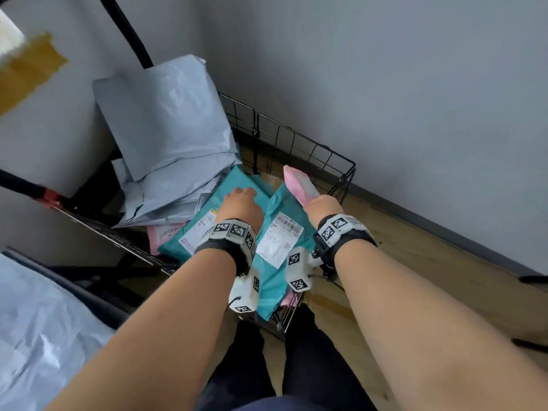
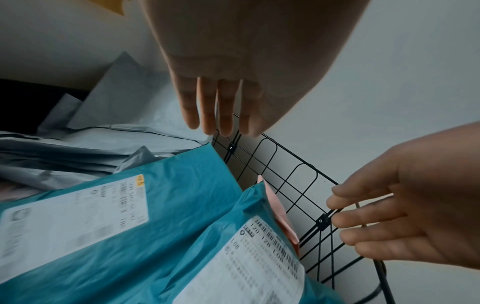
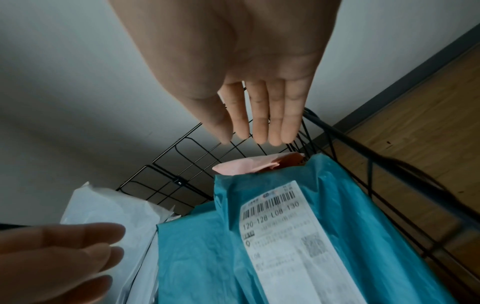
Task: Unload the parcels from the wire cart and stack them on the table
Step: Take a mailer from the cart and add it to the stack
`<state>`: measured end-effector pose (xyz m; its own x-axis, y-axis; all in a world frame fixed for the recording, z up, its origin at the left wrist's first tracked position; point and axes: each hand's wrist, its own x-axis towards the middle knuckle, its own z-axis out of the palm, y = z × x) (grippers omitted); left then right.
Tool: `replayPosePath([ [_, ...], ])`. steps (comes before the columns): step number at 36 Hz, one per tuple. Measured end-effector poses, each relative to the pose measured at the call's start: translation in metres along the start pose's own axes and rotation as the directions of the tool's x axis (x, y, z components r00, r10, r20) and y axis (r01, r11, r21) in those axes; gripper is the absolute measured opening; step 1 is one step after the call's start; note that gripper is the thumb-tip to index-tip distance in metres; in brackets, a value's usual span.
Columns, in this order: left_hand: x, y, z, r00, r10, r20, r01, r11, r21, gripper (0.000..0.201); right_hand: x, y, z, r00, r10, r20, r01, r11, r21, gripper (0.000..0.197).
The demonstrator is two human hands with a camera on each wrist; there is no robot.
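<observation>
A black wire cart (image 1: 311,146) holds a leaning pile of grey parcels (image 1: 166,120), two teal parcels with white labels and a pink parcel (image 1: 298,183) standing on edge by the right wall. My left hand (image 1: 240,203) hovers over the left teal parcel (image 2: 182,185), fingers (image 2: 207,111) straight and holding nothing. Over the right teal parcel (image 3: 350,216) my right hand (image 1: 323,207) is held just short of the pink parcel (image 3: 244,164). Its fingers (image 3: 259,119) are straight and touch nothing.
Another pink parcel (image 1: 163,232) lies under the left teal one. A grey parcel (image 1: 38,321) lies on a dark-edged surface at the lower left. The cart stands in a corner of grey walls, with wooden floor (image 1: 430,262) to its right.
</observation>
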<state>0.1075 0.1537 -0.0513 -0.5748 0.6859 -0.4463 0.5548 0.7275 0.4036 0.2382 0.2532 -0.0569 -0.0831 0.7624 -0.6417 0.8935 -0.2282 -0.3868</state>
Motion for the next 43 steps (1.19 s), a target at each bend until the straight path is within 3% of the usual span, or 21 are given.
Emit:
replayPosePath([
  [6, 0.032, 0.019, 0.009, 1.000, -0.002, -0.015, 0.003, 0.999, 0.048, 0.043, 0.038, -0.016, -0.009, 0.995, 0.056, 0.086, -0.060, 0.997, 0.042, 0.052],
  [14, 0.061, 0.028, 0.036, 0.991, -0.128, -0.038, 0.128, 0.992, 0.000, 0.045, 0.104, -0.016, 0.007, 0.973, 0.182, 0.141, -0.173, 0.982, -0.069, 0.057],
  [20, 0.072, 0.032, 0.055, 0.979, -0.174, -0.107, 0.173, 0.985, -0.019, 0.042, 0.157, -0.001, 0.033, 0.937, 0.141, 0.318, -0.004, 0.919, -0.394, 0.065],
  [24, 0.075, 0.035, 0.065, 0.971, -0.171, -0.167, 0.169, 0.985, -0.024, 0.038, 0.176, -0.006, 0.037, 0.926, 0.218, 0.308, -0.013, 0.834, -0.552, 0.058],
  [29, 0.076, 0.039, 0.070, 0.962, -0.172, -0.210, 0.170, 0.985, -0.025, 0.033, 0.184, -0.009, 0.035, 0.907, 0.194, 0.374, 0.126, 0.721, -0.681, 0.054],
  [32, 0.076, 0.039, 0.071, 0.957, -0.197, -0.214, 0.194, 0.980, -0.036, 0.032, 0.204, -0.002, 0.046, 0.893, 0.153, 0.424, 0.183, 0.737, -0.651, 0.045],
  [35, 0.074, 0.039, 0.072, 0.955, -0.204, -0.214, 0.203, 0.979, -0.029, 0.035, 0.190, -0.005, 0.036, 0.889, 0.081, 0.450, 0.244, 0.749, -0.616, 0.043],
  [39, 0.070, 0.041, 0.069, 0.951, -0.221, -0.216, 0.219, 0.975, -0.035, 0.036, 0.180, -0.005, 0.025, 0.908, 0.045, 0.416, 0.217, 0.799, -0.561, 0.040],
  [43, 0.064, 0.046, 0.059, 0.946, -0.228, -0.230, 0.223, 0.974, -0.050, 0.037, 0.162, -0.006, 0.008, 0.908, -0.062, 0.414, 0.270, 0.843, -0.466, 0.034],
])
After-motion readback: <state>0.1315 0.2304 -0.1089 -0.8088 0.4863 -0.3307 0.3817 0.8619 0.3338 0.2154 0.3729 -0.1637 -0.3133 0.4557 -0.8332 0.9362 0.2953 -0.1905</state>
